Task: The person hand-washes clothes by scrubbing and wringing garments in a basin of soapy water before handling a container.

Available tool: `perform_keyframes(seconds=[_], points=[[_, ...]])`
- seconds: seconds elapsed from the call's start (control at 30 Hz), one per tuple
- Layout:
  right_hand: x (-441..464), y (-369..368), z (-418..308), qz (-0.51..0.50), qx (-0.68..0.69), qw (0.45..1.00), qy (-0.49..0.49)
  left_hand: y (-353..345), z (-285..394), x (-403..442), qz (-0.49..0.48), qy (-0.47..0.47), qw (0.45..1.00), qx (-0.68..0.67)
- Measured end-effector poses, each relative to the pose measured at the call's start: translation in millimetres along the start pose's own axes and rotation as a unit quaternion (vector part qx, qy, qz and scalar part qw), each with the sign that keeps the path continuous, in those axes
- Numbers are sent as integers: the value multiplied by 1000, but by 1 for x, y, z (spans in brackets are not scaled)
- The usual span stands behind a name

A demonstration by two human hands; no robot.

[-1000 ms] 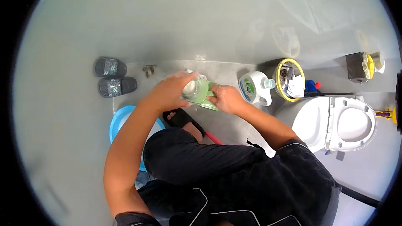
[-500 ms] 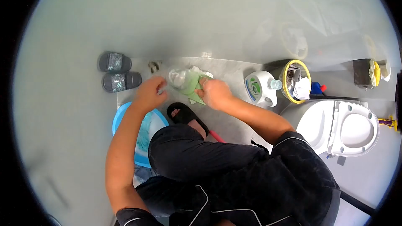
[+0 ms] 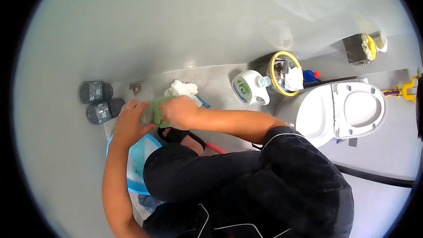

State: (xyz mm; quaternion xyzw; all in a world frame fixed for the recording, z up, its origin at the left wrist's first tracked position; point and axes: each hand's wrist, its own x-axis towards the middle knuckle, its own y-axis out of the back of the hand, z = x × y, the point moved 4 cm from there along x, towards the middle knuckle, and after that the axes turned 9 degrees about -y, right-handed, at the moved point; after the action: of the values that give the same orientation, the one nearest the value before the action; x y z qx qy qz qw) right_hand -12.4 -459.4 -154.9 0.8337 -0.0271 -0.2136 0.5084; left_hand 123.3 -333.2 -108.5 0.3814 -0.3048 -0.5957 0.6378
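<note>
My left hand (image 3: 131, 123) is closed around the clear, round end of a see-through container. Against it lies a limp, light green piece (image 3: 157, 107) that looks like cloth or film. My right hand (image 3: 179, 112), slightly smeared by motion, grips this green piece from the right. A crumpled white cloth (image 3: 181, 89) lies on the floor just beyond my right hand, with a blue handle (image 3: 203, 102) beside it. Below my hands stands a blue-rimmed basin (image 3: 140, 189) with light blue material inside, partly covered by my knee.
Grey slippers (image 3: 95, 92) and a floor drain (image 3: 136, 88) are at the left by the wall. To the right stand a white detergent bottle (image 3: 251, 87), a yellow-rimmed waste bin (image 3: 274, 86) and a toilet (image 3: 315, 110) with its lid up.
My left hand has come onto the clear container, where before it was apart from it. Both hands and the green piece have moved left and down, off the white cloth. The view has shifted.
</note>
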Motion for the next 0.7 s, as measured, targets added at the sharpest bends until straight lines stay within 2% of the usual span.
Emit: perform_keyframes(seconds=[0.1, 0.23, 0.3, 0.4, 0.5, 0.7], points=[[0, -3, -7, -15, 0, 1000, -22, -9, -5, -8, 37, -26, 999, -12], [0, -2, -17, -9, -8, 1000, -9, -19, -12, -18, 62, -6, 997, -44], [0, -3, -18, -47, -22, 998, -18, -22, -13, -22, 113, 4, 991, -75], [3, -10, -20, -6, -15, 1000, -27, -28, -17, -21, 136, 68, 985, -77], [2, -7, -21, -21, -22, 999, -30, -36, -23, -23, 159, 90, 979, -94], [-9, -5, -11, -45, -41, 998, -4, -37, -14, -21, 98, 40, 994, -30]])
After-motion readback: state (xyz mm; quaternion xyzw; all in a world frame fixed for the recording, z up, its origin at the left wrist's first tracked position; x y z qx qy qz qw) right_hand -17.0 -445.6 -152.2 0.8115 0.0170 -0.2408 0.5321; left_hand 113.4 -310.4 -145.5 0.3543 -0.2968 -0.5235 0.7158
